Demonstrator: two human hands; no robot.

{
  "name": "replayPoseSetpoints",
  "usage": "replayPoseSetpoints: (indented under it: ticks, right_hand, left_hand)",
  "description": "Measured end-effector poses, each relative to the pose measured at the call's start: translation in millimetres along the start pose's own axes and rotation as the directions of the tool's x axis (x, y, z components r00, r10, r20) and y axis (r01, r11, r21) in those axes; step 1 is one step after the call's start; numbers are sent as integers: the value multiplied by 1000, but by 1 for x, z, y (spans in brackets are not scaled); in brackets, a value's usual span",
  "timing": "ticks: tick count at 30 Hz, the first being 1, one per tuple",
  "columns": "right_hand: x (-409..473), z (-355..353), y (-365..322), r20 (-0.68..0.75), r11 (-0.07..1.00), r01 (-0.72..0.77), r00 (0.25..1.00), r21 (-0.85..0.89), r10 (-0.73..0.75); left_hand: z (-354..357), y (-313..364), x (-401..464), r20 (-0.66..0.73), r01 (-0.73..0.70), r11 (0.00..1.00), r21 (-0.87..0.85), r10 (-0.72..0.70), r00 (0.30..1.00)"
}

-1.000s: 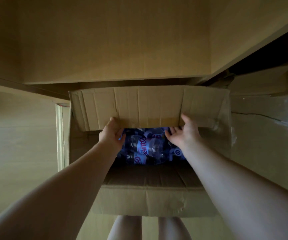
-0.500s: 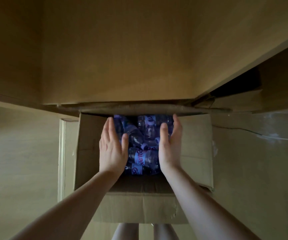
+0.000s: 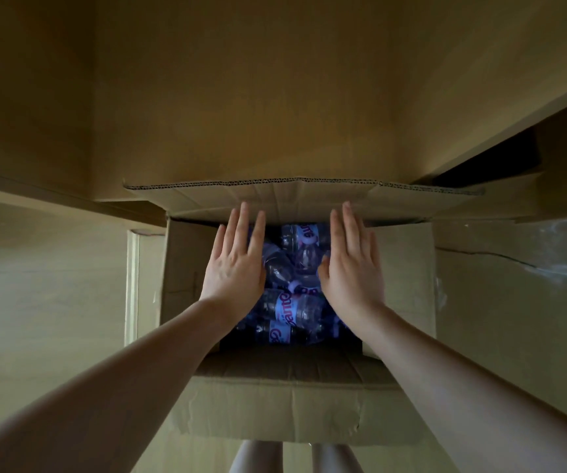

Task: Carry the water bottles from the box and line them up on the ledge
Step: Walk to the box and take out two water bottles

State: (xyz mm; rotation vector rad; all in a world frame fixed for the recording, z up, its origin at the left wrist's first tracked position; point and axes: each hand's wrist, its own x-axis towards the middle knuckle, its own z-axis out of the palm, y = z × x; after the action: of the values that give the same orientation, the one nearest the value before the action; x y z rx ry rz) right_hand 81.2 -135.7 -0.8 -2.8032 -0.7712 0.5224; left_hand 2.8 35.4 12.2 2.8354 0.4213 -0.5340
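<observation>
A brown cardboard box (image 3: 285, 404) stands on the floor right below me, its top open. Inside lie several clear water bottles (image 3: 292, 308) with blue, white and red labels, piled on their sides. My left hand (image 3: 236, 264) and my right hand (image 3: 352, 264) hover over the opening with fingers straight, palms down, side by side. Their fingertips reach the near edge of the far flap (image 3: 302, 199), which is folded back. Neither hand holds a bottle. The hands hide some of the bottles.
Plain walls meet in a corner behind the box. A ledge edge (image 3: 36, 196) runs along the left wall. The box's side flaps (image 3: 401, 268) lie inward at left and right. A dark gap (image 3: 486, 162) opens at the upper right. My legs (image 3: 292, 455) show below the box.
The far flap, which covered much of the opening a second ago, has been pushed back. My hands went from gripping its edge to lying flat and straight over the bottles.
</observation>
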Motion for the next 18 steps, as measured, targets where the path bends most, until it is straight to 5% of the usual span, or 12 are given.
replayPoseSetpoints:
  ticks: [8, 13, 18]
  right_hand:
    - [-32, 36, -4, 535, 968, 237, 830, -85, -157]
    - [-39, 70, -31, 639, 965, -129, 767, 227, -48]
    - [-26, 110, -96, 710, 753, -480, 704, 449, 25]
  left_hand:
    - [33, -26, -25, 439, -85, 967, 238, -29, 898]
    - [55, -43, -40, 453, -51, 971, 235, -63, 889]
    - [63, -66, -45, 397, -62, 967, 248, -43, 917]
